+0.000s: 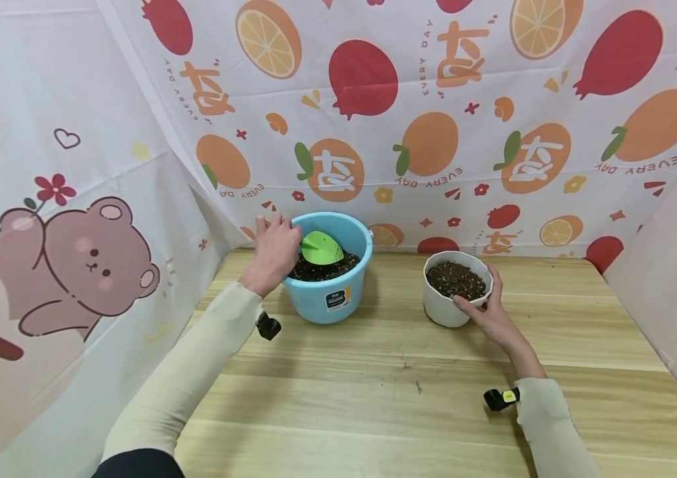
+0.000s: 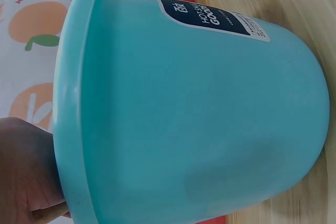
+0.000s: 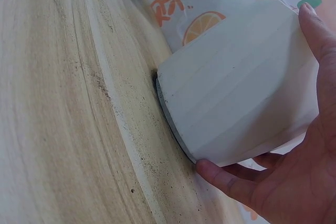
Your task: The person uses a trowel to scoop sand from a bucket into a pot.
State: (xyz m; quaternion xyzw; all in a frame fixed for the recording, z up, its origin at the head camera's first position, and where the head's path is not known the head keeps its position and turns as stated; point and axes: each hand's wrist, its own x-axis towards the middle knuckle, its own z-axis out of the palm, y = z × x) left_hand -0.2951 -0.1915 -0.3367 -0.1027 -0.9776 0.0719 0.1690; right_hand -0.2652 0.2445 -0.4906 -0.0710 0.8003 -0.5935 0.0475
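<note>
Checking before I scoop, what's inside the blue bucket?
Dark soil fills the blue bucket, with a green scoop on it. The scoop's handle is hidden by the left hand.

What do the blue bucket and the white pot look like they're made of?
The blue bucket looks like smooth moulded plastic, with a soft sheen and a printed label. The white pot is matt with faceted sides, probably ceramic or plastic; I cannot tell which.
</note>
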